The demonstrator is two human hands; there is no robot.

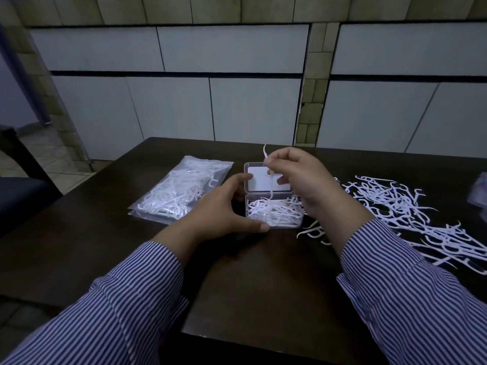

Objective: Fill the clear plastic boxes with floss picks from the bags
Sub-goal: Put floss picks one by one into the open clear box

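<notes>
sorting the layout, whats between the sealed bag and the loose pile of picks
In the head view, the open clear box sits between bag and pile, with both hands there: left hand beside it, right hand above.

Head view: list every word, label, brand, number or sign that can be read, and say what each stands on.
None can be read.
White label inside the clear plastic box lid: looks blank, no print legible.
Sealed bags of floss picks: no print visible.
Object at the table's right edge: too blurred to read.
</notes>
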